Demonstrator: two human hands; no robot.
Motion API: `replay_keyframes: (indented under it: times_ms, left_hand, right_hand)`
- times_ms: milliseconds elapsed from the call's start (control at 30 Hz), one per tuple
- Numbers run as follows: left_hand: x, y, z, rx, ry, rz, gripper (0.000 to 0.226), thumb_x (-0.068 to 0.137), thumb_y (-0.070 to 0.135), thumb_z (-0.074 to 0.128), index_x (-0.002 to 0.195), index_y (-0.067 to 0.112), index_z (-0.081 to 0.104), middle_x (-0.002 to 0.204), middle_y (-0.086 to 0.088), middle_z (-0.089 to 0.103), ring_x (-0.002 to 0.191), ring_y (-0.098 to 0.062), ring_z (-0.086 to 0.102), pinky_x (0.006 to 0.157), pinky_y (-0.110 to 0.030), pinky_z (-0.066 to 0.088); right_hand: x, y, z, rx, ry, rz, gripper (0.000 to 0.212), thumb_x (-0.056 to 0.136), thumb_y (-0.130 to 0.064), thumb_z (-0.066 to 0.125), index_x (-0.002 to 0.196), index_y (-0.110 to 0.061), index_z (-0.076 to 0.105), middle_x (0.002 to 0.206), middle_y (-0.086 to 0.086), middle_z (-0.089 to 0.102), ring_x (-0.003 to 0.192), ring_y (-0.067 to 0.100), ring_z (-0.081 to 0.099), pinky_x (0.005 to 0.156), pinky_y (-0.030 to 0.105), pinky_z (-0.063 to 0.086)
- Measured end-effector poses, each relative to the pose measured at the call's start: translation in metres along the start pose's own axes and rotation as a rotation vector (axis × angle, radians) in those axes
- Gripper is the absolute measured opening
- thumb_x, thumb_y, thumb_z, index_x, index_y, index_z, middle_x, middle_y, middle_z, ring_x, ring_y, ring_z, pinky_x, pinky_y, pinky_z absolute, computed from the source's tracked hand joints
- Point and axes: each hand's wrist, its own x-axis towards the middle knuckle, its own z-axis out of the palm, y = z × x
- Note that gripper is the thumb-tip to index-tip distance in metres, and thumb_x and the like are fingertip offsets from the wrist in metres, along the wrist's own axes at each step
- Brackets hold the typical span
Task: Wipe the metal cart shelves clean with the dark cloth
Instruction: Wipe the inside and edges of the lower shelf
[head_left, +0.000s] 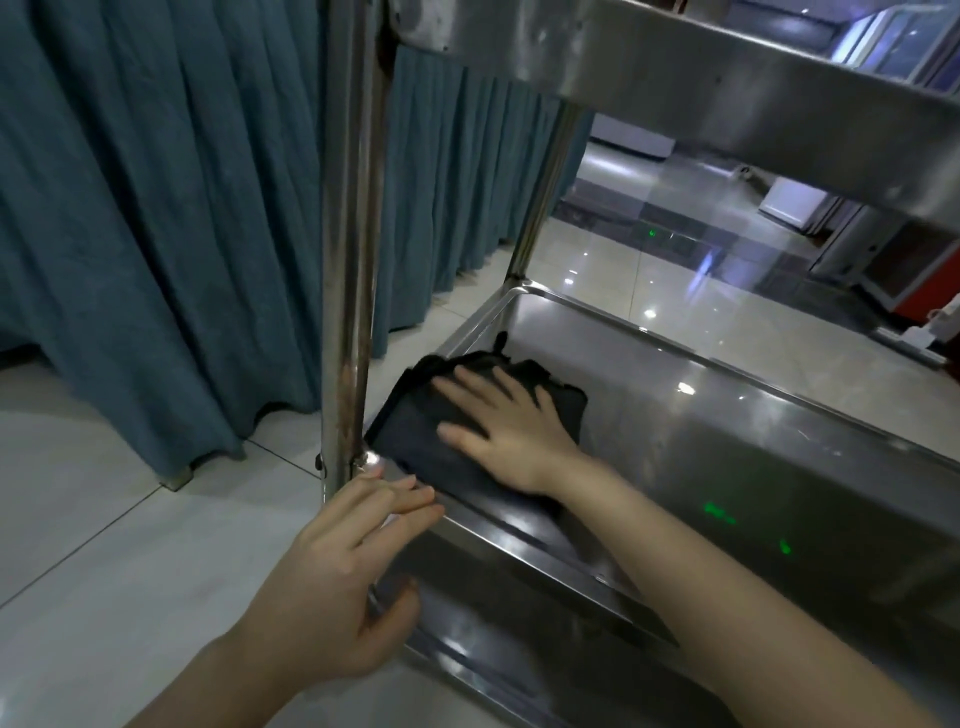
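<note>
The dark cloth (415, 431) lies folded in the left corner of the metal cart's lower shelf (753, 467). My right hand (506, 428) presses flat on the cloth, fingers spread, arm reaching in over the shelf's near rim. My left hand (343, 577) grips the near rim of the lower shelf (519, 545), fingers over the top edge and thumb against the outer wall, just beside the cart's front post (348, 260). An upper shelf (727, 67) overhangs at the top.
A teal curtain (156, 208) hangs to the floor on the left, close behind the cart. Glossy pale floor tiles (104, 519) surround the cart. White and red furniture stands far off at the right.
</note>
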Motion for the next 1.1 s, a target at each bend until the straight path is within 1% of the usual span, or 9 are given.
replay_keyframes:
  times_ms: [133, 200, 367, 433, 633, 700, 800, 933, 1100]
  left_hand:
    - [0.001, 0.002, -0.001, 0.017, -0.002, -0.02, 0.05, 0.071, 0.021, 0.061, 0.119, 0.012, 0.068, 0.123, 0.002, 0.063, 0.121, -0.018, 0.056, 0.107, -0.045, 0.04]
    - [0.002, 0.003, -0.001, -0.008, 0.028, -0.042, 0.047, 0.071, 0.021, 0.06, 0.117, 0.013, 0.069, 0.122, 0.004, 0.063, 0.121, -0.016, 0.056, 0.108, -0.044, 0.04]
    - [0.001, 0.004, 0.004, -0.016, 0.065, -0.061, 0.047, 0.068, 0.02, 0.062, 0.114, 0.012, 0.07, 0.119, 0.003, 0.064, 0.12, -0.014, 0.056, 0.109, -0.043, 0.039]
    - [0.0, 0.006, 0.006, -0.006, 0.068, -0.073, 0.047, 0.069, 0.021, 0.062, 0.115, 0.013, 0.069, 0.12, 0.002, 0.064, 0.123, -0.013, 0.055, 0.108, -0.047, 0.039]
    - [0.002, 0.006, 0.005, 0.018, 0.064, -0.065, 0.045, 0.071, 0.022, 0.058, 0.114, 0.013, 0.07, 0.12, 0.003, 0.064, 0.12, -0.014, 0.057, 0.108, -0.047, 0.039]
    - [0.002, 0.008, 0.004, 0.014, 0.058, -0.069, 0.045, 0.072, 0.021, 0.057, 0.114, 0.014, 0.07, 0.119, 0.004, 0.064, 0.12, -0.013, 0.057, 0.109, -0.045, 0.039]
    - [0.004, 0.011, 0.002, -0.076, 0.127, -0.134, 0.039, 0.077, 0.018, 0.052, 0.112, 0.014, 0.069, 0.115, 0.006, 0.065, 0.116, -0.009, 0.058, 0.106, -0.037, 0.042]
    - [0.009, 0.017, -0.007, -0.158, 0.304, -0.238, 0.038, 0.081, 0.017, 0.049, 0.116, 0.015, 0.063, 0.106, 0.008, 0.055, 0.1, -0.009, 0.058, 0.085, -0.019, 0.044]
    - [0.02, 0.026, 0.002, -0.048, 0.262, -0.171, 0.029, 0.09, 0.02, 0.049, 0.116, 0.011, 0.06, 0.11, 0.005, 0.046, 0.101, -0.008, 0.049, 0.087, -0.019, 0.04]
  right_hand:
    - [0.07, 0.017, -0.018, 0.11, -0.014, 0.377, 0.061, 0.097, -0.066, 0.023, 0.152, -0.047, 0.007, 0.163, -0.016, 0.001, 0.15, 0.03, -0.003, 0.114, 0.066, -0.002]
    - [0.086, 0.009, -0.016, 0.099, -0.005, 0.4, 0.06, 0.098, -0.064, 0.019, 0.153, -0.046, 0.004, 0.163, -0.017, -0.004, 0.149, 0.034, -0.006, 0.113, 0.068, -0.003]
    - [0.031, -0.024, 0.016, 0.021, 0.05, -0.144, 0.058, 0.089, -0.075, 0.014, 0.144, -0.06, 0.002, 0.159, -0.028, -0.002, 0.15, 0.028, -0.002, 0.111, 0.064, -0.004]
    - [0.021, -0.028, 0.02, 0.031, 0.038, -0.241, 0.058, 0.087, -0.077, 0.015, 0.141, -0.064, 0.0, 0.159, -0.028, -0.001, 0.15, 0.025, -0.001, 0.111, 0.062, -0.004]
    - [0.09, 0.027, -0.017, 0.104, -0.001, 0.306, 0.062, 0.095, -0.069, 0.022, 0.152, -0.047, 0.009, 0.163, -0.019, -0.001, 0.15, 0.029, -0.003, 0.114, 0.066, -0.002]
    - [0.1, 0.036, -0.018, 0.087, -0.025, 0.38, 0.063, 0.096, -0.068, 0.02, 0.153, -0.046, 0.004, 0.163, -0.017, -0.003, 0.15, 0.032, -0.005, 0.112, 0.069, -0.002]
    - [0.071, 0.023, -0.012, 0.04, -0.046, 0.179, 0.061, 0.095, -0.07, 0.02, 0.15, -0.052, 0.003, 0.161, -0.023, -0.001, 0.15, 0.028, -0.002, 0.113, 0.065, -0.002]
    - [-0.022, -0.011, 0.003, 0.035, -0.073, -0.125, 0.061, 0.086, -0.078, 0.014, 0.142, -0.064, -0.004, 0.158, -0.032, -0.002, 0.15, 0.019, -0.006, 0.113, 0.059, -0.007]
    - [-0.13, -0.021, -0.003, -0.054, -0.054, -0.142, 0.059, 0.092, -0.069, 0.018, 0.141, -0.063, -0.015, 0.155, -0.036, -0.01, 0.149, 0.01, -0.012, 0.116, 0.052, -0.006]
